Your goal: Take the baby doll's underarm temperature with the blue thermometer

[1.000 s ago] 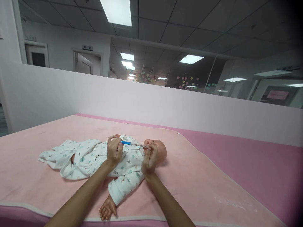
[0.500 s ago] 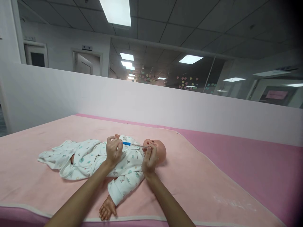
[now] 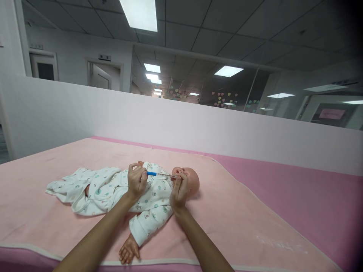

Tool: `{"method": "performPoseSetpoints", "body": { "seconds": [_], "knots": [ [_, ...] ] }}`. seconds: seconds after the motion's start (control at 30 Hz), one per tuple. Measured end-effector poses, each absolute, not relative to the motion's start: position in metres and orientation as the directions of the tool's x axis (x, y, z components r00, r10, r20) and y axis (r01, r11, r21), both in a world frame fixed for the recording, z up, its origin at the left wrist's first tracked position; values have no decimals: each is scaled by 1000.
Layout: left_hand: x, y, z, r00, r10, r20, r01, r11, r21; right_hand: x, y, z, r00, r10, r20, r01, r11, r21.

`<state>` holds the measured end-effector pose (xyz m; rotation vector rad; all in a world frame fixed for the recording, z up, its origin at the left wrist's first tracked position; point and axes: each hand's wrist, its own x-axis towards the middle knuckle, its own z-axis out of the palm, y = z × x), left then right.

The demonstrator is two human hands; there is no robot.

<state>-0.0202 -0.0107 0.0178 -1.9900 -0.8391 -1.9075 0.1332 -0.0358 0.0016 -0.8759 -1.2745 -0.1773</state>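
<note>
A baby doll [image 3: 154,192] in white printed clothes lies on its back on a pink mat [image 3: 241,219], its head to the right. Above its chest, a thin glass thermometer with a blue end [image 3: 152,173] is stretched between my two hands. My left hand [image 3: 137,182] is closed on the blue end. The clear end is pinched by my right hand [image 3: 180,189], close beside the doll's face and hiding part of it. One bare doll hand [image 3: 129,249] rests palm up near the mat's front edge.
Behind the mat runs a low white wall [image 3: 170,124] with a glass window above it. A darker pink surface [image 3: 306,192] shows along the right and back. Doors and ceiling lights are visible beyond the wall.
The blue end of the thermometer has dipped slightly, so it lies a little flatter. Both hands keep nearly the same place and hold.
</note>
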Motion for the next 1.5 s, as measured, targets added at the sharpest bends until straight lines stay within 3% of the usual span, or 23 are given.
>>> {"method": "performPoseSetpoints", "body": {
  "seconds": [0.13,0.23,0.43,0.63,0.83,0.9,1.03,1.2,1.27,1.33,1.5],
  "knots": [
    [-20,-10,17,-29,238,971,560,-801,213,134,-34,-2,318,353,880,560,679,-474],
    [-20,-9,17,1,259,966,576,-790,211,134,-32,3,334,290,897,565,700,-437],
    [-18,-9,23,216,361,907,646,-750,145,153,-51,36,464,201,862,585,662,-469],
    [-14,-14,32,419,433,798,614,-782,102,207,-110,10,505,8,863,770,447,-455],
    [-5,-15,22,574,471,670,558,-824,100,226,-159,-23,463,8,886,877,143,-459],
    [-5,-13,19,593,486,642,557,-824,109,224,-168,-24,444,78,893,885,118,-450],
    [-5,-11,18,608,540,583,561,-811,166,227,-173,-33,303,424,854,898,172,-404],
    [-6,-7,18,588,593,550,532,-796,289,240,-163,-40,227,798,559,886,70,-459],
    [-5,-6,18,550,618,562,513,-781,357,237,-154,-29,176,834,522,914,58,-401],
    [-5,-4,18,497,652,573,491,-756,434,225,-142,-9,113,811,575,930,116,-348],
    [-5,-1,17,382,736,558,427,-677,600,169,-85,38,-20,803,595,893,282,-350]
  ]
}}
